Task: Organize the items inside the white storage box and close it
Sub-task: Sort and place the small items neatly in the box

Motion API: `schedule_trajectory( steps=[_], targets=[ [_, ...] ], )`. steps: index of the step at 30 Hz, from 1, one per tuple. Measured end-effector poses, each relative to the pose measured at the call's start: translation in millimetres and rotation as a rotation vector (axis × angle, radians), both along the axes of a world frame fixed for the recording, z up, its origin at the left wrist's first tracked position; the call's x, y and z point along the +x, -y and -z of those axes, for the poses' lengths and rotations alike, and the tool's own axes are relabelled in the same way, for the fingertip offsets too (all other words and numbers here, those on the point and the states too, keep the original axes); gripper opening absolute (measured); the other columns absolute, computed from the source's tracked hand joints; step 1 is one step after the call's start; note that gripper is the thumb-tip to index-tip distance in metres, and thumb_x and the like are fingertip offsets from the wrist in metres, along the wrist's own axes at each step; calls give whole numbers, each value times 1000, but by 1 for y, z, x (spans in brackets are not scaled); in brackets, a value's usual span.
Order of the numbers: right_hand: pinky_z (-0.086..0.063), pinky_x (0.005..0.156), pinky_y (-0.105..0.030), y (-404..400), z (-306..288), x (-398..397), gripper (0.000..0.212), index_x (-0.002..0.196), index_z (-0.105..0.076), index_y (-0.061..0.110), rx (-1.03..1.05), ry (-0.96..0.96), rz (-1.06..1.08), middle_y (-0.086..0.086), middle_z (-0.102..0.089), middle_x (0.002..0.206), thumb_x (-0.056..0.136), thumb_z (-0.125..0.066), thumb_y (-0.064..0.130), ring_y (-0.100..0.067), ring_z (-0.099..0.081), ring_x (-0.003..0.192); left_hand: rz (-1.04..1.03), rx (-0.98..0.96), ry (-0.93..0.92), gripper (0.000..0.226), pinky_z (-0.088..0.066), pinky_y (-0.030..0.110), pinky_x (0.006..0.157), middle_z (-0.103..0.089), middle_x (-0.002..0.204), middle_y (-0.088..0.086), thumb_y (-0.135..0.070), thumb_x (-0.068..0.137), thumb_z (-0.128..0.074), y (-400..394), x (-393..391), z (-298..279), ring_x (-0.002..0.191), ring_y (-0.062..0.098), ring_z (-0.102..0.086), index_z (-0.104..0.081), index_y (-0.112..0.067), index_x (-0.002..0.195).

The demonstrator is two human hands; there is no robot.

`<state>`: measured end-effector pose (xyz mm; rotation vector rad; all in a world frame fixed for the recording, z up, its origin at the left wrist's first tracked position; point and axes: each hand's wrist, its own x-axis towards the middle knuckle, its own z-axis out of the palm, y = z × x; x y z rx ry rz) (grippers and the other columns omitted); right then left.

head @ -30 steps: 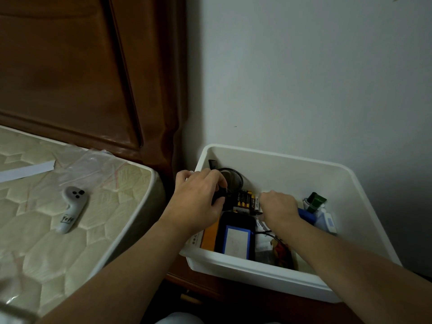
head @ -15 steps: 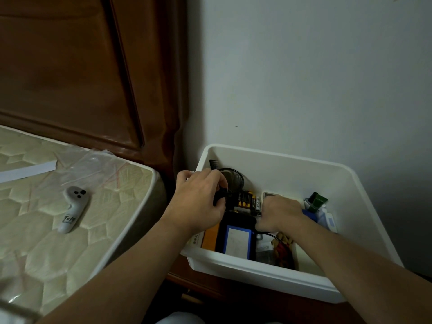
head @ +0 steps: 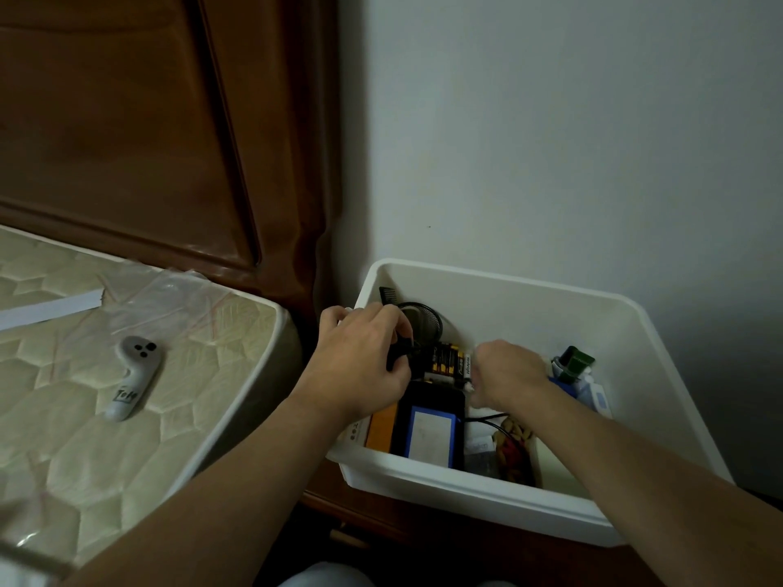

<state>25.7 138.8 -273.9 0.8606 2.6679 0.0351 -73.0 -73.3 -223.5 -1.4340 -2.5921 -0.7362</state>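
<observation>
A white storage box (head: 521,290) sits open against the pale wall, beside a bed's mattress (head: 84,417). Both hands reach inside. The left hand (head: 360,366) curls its fingers around a small black object (head: 398,353) near a black mesh cup (head: 423,317) and a comb (head: 387,295) — the right hand (head: 506,374) is curled just beside a pack of batteries (head: 445,360), though what it holds is hidden. Below lie a black case with a blue-edged label (head: 430,432), an orange box (head: 381,430) and a black cable (head: 487,419). A green-capped bottle (head: 574,362) stands toward the right wall. On the mattress — a white controller (head: 133,377) and clear plastic (head: 140,302).
</observation>
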Motion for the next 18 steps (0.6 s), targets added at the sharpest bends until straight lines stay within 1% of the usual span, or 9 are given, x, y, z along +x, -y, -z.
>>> schedule_trajectory(
  steps=[2,5,9,13,18],
  targets=[
    [-49,69,-29,3,1,-3,26,109,-74,22,40,-1,-63,-2,-69,103,85,-79,29,-23,-62,80,0,5,5,28,-26,38,114,-56,107,-20,-39,90,-63,0,-1,1,104,3,-55,-55,-37,116],
    [-44,72,-33,7,6,-6,24,116,-71,16,77,-4,-112,-7,-69,111,93,-71,18,-29,-69,95,-5,17,22,27,-25,37,113,-55,106,-20,-36,89,-61,0,0,2,103,2,-53,-55,-37,115],
    [-45,75,-35,7,9,-6,22,117,-69,17,111,8,-143,-9,-69,115,95,-69,20,-30,-69,102,-16,13,31,31,-22,34,112,-53,107,-20,-30,86,-61,0,-1,2,105,3,-50,-55,-37,116],
    [-47,76,-35,4,11,-2,21,115,-71,19,132,18,-141,-9,-68,115,95,-68,13,-30,-69,102,-50,9,9,36,-22,30,109,-46,112,-20,-27,87,-61,-1,-2,3,112,4,-46,-53,-37,121],
    [-49,77,-35,-1,13,0,21,114,-70,18,134,10,-117,-7,-69,115,93,-70,18,-30,-70,102,-60,0,-2,36,-28,35,111,-48,114,-17,-31,88,-61,-1,-1,4,112,6,-48,-50,-36,122]
  ],
)
